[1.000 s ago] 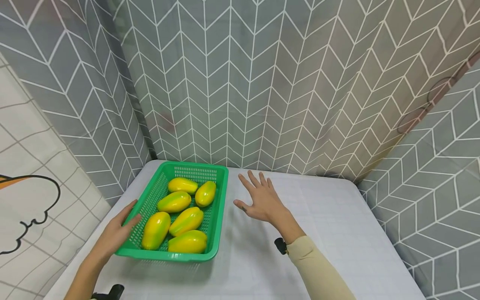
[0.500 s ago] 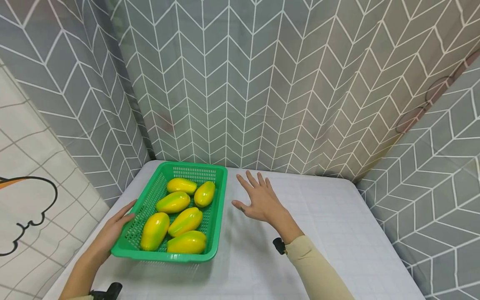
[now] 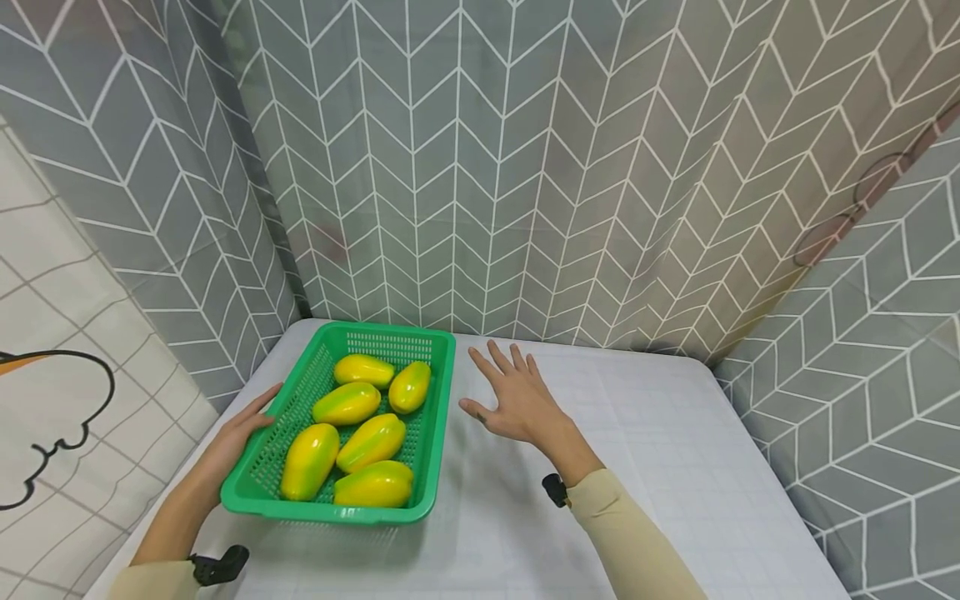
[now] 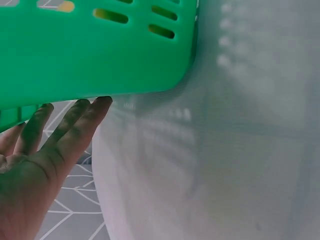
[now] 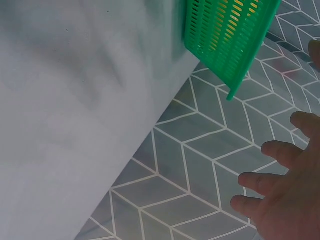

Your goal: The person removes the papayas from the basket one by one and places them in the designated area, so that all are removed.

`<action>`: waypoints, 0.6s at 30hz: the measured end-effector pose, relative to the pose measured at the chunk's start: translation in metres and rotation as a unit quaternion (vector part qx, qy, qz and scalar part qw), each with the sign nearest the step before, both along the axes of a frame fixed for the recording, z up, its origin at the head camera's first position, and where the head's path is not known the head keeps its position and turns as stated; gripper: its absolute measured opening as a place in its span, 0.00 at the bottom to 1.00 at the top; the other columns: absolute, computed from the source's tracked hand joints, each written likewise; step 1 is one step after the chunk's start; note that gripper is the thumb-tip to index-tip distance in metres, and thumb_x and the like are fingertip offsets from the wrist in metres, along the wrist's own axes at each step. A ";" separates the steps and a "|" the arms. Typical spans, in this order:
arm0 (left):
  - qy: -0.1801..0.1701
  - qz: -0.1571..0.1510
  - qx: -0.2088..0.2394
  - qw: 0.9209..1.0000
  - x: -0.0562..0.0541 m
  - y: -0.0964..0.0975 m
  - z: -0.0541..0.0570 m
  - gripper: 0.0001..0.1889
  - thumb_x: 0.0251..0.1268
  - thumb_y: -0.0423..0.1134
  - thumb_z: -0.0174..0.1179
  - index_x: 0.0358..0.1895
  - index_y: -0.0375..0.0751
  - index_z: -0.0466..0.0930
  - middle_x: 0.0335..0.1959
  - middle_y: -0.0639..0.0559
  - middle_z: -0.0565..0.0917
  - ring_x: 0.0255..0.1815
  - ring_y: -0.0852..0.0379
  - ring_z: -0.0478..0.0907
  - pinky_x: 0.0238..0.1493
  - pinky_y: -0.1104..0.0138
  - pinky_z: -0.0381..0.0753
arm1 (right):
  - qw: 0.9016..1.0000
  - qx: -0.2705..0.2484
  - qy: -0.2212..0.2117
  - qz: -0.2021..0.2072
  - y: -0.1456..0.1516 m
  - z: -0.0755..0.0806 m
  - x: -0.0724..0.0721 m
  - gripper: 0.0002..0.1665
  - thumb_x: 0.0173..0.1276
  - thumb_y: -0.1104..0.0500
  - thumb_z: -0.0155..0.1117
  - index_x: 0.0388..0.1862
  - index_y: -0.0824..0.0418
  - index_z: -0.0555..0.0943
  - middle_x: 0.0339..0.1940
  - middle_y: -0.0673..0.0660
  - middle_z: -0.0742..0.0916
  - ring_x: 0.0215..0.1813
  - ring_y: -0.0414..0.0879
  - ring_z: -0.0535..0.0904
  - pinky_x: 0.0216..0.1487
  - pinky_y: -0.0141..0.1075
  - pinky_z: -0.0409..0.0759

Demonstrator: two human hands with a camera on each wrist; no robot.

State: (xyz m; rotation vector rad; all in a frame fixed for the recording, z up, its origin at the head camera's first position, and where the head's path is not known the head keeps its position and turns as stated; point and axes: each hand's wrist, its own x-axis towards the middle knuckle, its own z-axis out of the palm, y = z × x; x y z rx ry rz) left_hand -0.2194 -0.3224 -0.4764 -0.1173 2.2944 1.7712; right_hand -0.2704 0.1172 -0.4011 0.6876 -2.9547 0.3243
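A green plastic basket (image 3: 438,467) stands on the left part of the table in the head view. Several glossy yellow-green papayas (image 3: 372,443) lie inside it. My left hand (image 3: 234,446) is at the basket's left side, its fingers extended along the outer wall; in the left wrist view the fingertips (image 4: 103,102) reach the basket's lower edge, and whether they press on it is unclear. To the right of the basket, my right hand (image 3: 517,402) hovers above the table with fingers spread and nothing in it. In the right wrist view a gap separates this hand from the basket.
A white cloth covers the table (image 3: 645,467). Grey curtains (image 3: 525,167) with a white zigzag pattern hang behind and to the right. On the left hangs a white checked cloth (image 3: 67,333) with a cartoon outline. A black strap (image 3: 219,567) circles the left wrist.
My left hand has shifted from over the left rim to the outside of the basket. My right hand has drifted slightly left, nearer the basket. The papayas keep their places.
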 end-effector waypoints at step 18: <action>-0.018 -0.022 0.076 0.997 -0.010 0.016 -0.005 0.33 0.88 0.46 0.32 0.88 0.67 0.31 0.91 0.46 0.32 0.88 0.35 0.43 0.58 0.72 0.74 | 0.999 -0.010 -0.021 0.028 -0.013 0.001 -0.003 0.51 0.76 0.30 0.58 0.89 0.44 0.54 0.89 0.58 0.61 0.88 0.67 0.57 0.86 0.65 0.54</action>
